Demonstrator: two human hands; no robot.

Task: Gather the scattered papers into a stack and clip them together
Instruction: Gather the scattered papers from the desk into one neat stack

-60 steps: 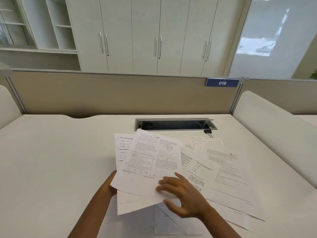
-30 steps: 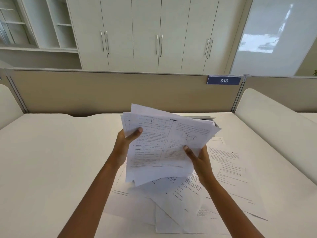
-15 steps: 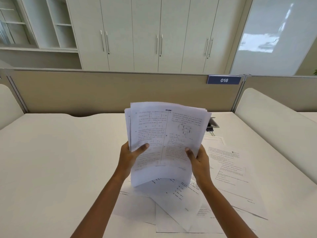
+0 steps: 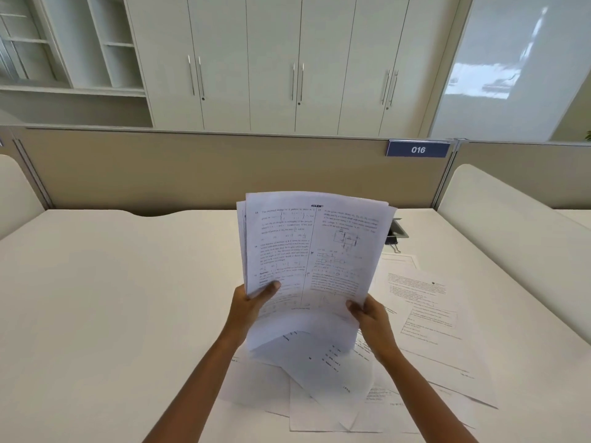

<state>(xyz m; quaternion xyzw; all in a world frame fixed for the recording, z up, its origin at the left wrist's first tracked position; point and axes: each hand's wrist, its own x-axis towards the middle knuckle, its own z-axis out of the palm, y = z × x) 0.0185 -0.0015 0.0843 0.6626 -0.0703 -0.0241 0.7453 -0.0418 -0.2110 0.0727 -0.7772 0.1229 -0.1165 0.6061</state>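
Your left hand [image 4: 248,306] and right hand [image 4: 371,318] pinch the white printed paper sheaf [image 4: 313,251] upright, squarer than before — loose sheets [image 4: 422,314] still litter the white desk [image 4: 112,298].

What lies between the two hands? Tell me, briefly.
In the head view, the lower part of the sheaf of papers spans the gap from left hand to right hand; each hand pinches one side edge.

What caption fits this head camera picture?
Left hand and right hand hold a paper stack raised above loose sheets on the desk.
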